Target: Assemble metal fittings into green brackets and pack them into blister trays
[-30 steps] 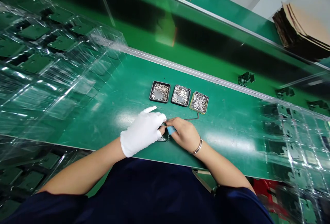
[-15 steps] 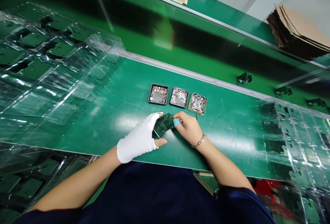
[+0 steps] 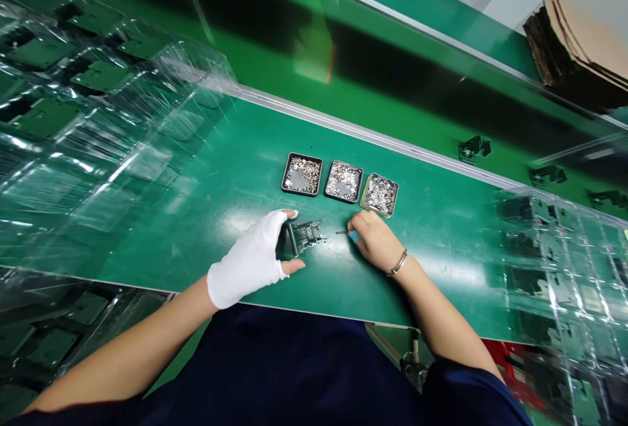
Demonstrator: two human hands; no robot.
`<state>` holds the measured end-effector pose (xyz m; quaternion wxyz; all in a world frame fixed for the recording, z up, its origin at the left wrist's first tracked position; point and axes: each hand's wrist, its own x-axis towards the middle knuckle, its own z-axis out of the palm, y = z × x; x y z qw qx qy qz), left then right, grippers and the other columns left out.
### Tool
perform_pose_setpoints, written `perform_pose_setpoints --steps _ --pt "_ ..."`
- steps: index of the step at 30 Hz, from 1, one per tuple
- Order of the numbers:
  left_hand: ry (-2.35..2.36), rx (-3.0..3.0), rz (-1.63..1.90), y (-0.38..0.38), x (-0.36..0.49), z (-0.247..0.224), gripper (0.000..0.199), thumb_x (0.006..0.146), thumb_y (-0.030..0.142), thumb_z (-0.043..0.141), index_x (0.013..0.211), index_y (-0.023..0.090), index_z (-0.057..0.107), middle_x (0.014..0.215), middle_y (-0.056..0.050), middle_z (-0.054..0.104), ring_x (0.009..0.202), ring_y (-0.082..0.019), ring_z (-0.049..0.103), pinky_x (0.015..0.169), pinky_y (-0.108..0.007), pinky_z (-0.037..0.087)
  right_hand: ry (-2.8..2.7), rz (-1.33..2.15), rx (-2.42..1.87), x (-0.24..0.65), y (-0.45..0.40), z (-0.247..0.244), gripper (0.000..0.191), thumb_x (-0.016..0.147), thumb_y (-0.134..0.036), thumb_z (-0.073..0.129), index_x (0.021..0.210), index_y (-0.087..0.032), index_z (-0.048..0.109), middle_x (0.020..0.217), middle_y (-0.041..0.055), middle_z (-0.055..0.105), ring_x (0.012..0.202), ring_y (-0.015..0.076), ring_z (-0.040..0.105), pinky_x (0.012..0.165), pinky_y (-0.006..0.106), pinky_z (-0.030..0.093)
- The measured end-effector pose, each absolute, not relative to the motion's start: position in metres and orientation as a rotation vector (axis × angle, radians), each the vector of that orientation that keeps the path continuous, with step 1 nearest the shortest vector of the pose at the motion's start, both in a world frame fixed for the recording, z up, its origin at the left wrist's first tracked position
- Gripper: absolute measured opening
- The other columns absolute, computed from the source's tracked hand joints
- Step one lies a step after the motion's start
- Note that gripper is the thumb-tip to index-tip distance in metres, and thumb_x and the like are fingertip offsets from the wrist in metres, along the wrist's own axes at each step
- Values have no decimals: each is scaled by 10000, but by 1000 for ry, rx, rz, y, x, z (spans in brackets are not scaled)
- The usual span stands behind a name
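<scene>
Green part: a dark green, boxy piece point(image 3: 305, 237) on the person's side of the middle dish point(image 3: 342, 199) and to its left.
Long axis: roughly left to right across the table point(image 3: 220, 171), its right end tipped slightly toward the middle dish's side of the table.
Pointing: thin prongs face right; the broad, plate-like end faces left, into the glove.
Part's surface: smooth and softly shiny at the broad end, ridged and slotted between there and the prongs.
Left hand: point(image 3: 250, 257) curved in a wide C around the broad end, thumb and fingers well parted, the part between them; how firm the hold is, I cannot tell.
Glove: white, close-fitting cloth with bare fingertips.
Right hand: point(image 3: 375, 239) on the person's side of the middle dish and to its right, fingers closed in a pinch on a thin dark rod point(image 3: 340, 232).
Rod: straight where visible, its tip toward the prongs, apart from them.
Blue wrap: point(image 3: 353, 236) around a digit of the right hand.
Dishes: left dish point(image 3: 297, 181) and right dish point(image 3: 377, 211) flank the middle one; all squarish, round-cornered, holding small shiny metal bits.
Clear trays: point(image 3: 93, 200) thin, glossy plastic, well left of the middle dish.
</scene>
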<state>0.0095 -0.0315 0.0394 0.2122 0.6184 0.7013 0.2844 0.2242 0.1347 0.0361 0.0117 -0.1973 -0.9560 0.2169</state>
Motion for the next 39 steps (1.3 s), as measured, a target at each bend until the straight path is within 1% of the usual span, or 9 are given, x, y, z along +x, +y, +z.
perform_pose_setpoints --steps 3,5,8,13,20,26,32,39 --pt "1987 1735 748 -37 12 30 527 753 328 641 1205 164 425 1166 -141 583 1107 -310 578 929 -465 478 -2839 969 -554 216 129 32 277 766 -32 431 972 -181 540 910 62 600 848 187 557 787 304 458" --pt "1983 1766 765 -36 13 27 504 756 311 634 1192 159 432 1151 -141 586 1098 -306 579 932 -455 477 -2813 1077 -539 208 127 31 256 802 -64 440 990 -197 553 930 49 613 857 176 581 793 292 462" --pt "1964 1801 768 -33 13 27 511 761 304 631 1203 148 427 1142 -145 586 1092 -300 580 937 -442 477 -2850 1091 -545 197 126 32 238 801 -74 465 960 -210 580 959 43 619 878 173 598 784 279 464" --pt "1966 1841 755 -32 11 28 519 754 302 630 1207 149 430 1118 -146 594 1074 -312 585 922 -450 482 -2956 1047 -538 193 127 34 270 786 -58 480 978 -215 587 1010 46 628 911 181 609 744 262 465" --pt "1980 1890 712 -35 11 27 559 744 275 648 1230 134 410 1124 -154 588 1074 -314 581 921 -451 481 -2988 1124 -567 192 128 39 252 792 -56 473 967 -205 578 987 47 625 894 185 611 745 263 450" --pt "1969 1881 709 -36 10 25 571 744 266 649 1241 116 413 1140 -162 578 1094 -315 565 941 -451 467 -3030 1212 -656 183 132 46 304 702 -14 473 917 -202 577 947 36 623 838 175 589 687 244 407" --pt "1981 1870 666 -37 10 26 572 749 275 641 1250 124 410 1154 -157 575 1111 -320 555 942 -450 462 -3100 1373 -651 167 142 55 259 666 -3 486 813 -192 586 845 8 632 709 141 536 624 230 347" --pt "1980 1859 651 -35 10 28 550 751 271 637 1238 134 421 1140 -144 589 1097 -312 567 930 -442 472 -3119 1357 -690 167 143 56 306 654 15 484 848 -191 600 859 4 637 705 131 532 624 221 339"
